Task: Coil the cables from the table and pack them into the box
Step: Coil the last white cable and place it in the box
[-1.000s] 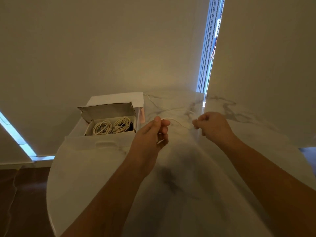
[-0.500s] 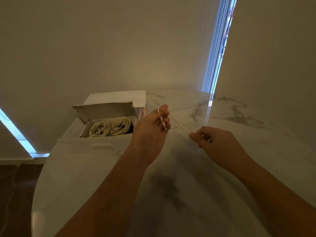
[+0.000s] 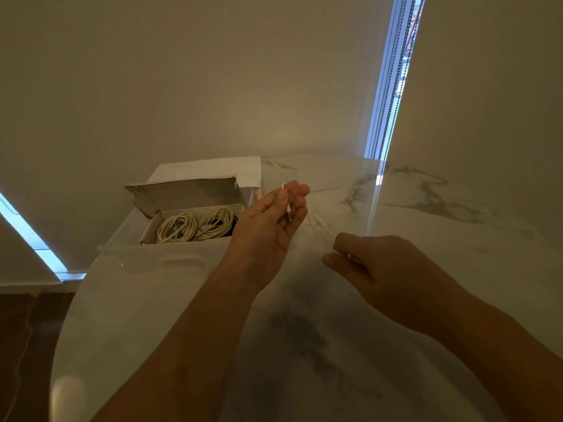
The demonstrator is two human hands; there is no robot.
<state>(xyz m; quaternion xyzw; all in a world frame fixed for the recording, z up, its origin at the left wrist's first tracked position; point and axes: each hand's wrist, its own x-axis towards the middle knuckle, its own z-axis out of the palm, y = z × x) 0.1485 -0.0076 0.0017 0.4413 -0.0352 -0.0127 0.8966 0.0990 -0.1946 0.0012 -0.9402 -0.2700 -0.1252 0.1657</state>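
While left hand point(image 3: 268, 226) pinches the plug and right hand point(image 3: 374, 260) pinches the thin white cable point(image 3: 316, 223), slack trailing over the tabletop point(image 3: 304, 345) may snag or tangle.

white bench point(image 3: 426, 269) veined with grey marbling; a grey-brown cardboard box point(image 3: 185, 196) holding cream coiled cables point(image 3: 195, 228); a thin white cable point(image 3: 316, 223); beige walls point(image 3: 182, 86).

left hand point(image 3: 268, 220) pinches cable point(image 3: 316, 223) | right hand point(image 3: 374, 260) pinches cable
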